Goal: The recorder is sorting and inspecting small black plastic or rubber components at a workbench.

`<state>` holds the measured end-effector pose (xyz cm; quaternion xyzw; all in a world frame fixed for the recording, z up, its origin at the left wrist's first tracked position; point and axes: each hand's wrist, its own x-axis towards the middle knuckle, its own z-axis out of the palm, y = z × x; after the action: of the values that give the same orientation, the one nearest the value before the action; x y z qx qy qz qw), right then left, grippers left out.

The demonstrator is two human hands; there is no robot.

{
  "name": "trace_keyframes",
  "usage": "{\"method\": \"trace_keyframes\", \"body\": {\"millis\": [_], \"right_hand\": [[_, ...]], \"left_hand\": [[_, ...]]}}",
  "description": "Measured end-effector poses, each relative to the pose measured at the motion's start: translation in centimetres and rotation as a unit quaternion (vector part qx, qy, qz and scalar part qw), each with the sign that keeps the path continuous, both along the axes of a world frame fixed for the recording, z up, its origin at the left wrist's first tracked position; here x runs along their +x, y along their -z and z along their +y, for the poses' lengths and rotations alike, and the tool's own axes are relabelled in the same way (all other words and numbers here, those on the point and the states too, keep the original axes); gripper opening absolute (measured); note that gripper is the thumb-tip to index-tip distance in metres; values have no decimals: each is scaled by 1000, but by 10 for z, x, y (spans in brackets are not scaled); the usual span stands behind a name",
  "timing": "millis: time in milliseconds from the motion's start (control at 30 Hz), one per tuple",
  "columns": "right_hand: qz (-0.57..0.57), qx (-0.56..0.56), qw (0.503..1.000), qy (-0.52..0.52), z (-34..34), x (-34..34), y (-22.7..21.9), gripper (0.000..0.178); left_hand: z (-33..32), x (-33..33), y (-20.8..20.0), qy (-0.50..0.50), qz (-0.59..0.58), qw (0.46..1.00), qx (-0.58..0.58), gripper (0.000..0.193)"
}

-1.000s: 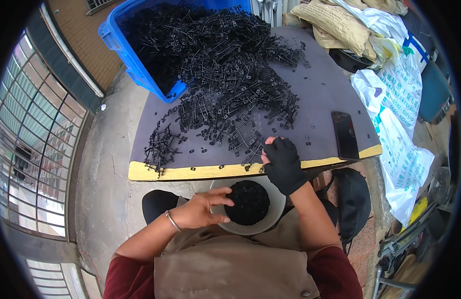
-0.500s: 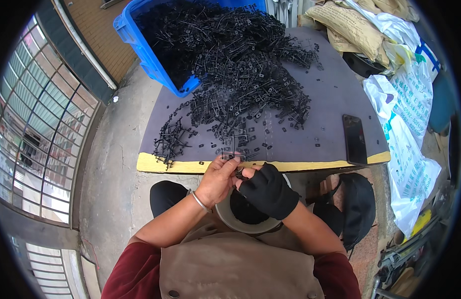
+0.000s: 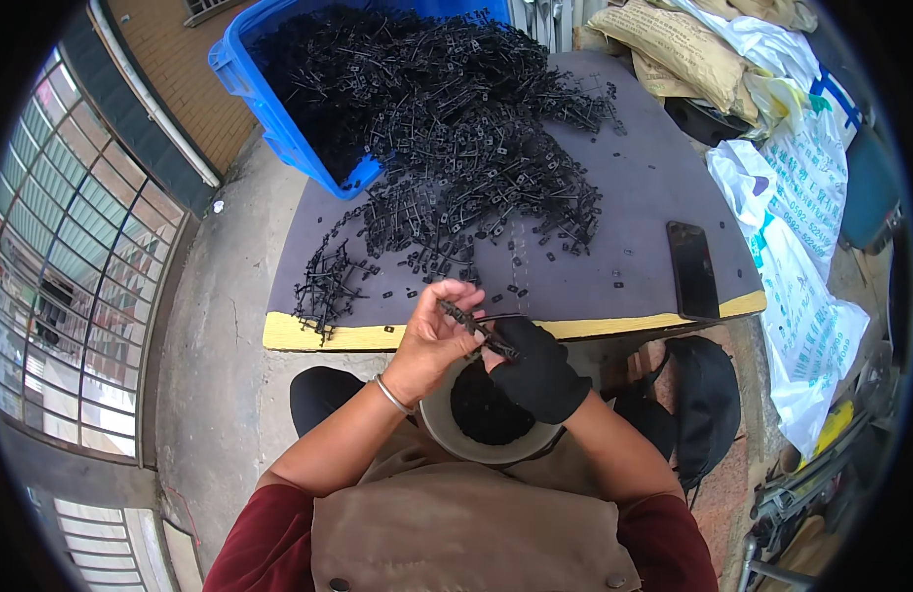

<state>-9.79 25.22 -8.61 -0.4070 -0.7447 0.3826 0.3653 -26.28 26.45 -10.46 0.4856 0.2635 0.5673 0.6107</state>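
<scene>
Bare left hand [image 3: 432, 340] and black-gloved right hand [image 3: 543, 373] grip black plastic sprues [image 3: 498, 344] above near bucket [image 3: 486, 454]. Desk [image 3: 649, 207] beyond: tangled sprue pile [image 3: 476, 163], blue crate [image 3: 239, 71] far left, phone [image 3: 693, 271] right.

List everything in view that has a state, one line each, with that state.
Left hand: bare, closed on a black plastic part
Right hand: in a fingerless glove, closed on the same part
Blue bin: tipped over
Pile of black pieces: tangled, spilling onto the table
Bucket: upright, partly filled with black pieces
Phone: lying flat, screen dark
</scene>
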Motion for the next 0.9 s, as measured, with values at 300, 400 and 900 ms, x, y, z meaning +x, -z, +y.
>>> {"method": "trace_keyframes", "body": {"millis": [300,400,900], "right_hand": [[-123,296,945,59,2,6,15,25],[-76,315,943,80,2,11,5,27],[29,243,969,-32,4,31,-10,22]], "left_hand": [[-36,-2,0,102,-15,969,-226,31],[-28,-6,0,106,-55,982,-148,40],[-18,-15,-33,269,149,941,-140,29]]}}
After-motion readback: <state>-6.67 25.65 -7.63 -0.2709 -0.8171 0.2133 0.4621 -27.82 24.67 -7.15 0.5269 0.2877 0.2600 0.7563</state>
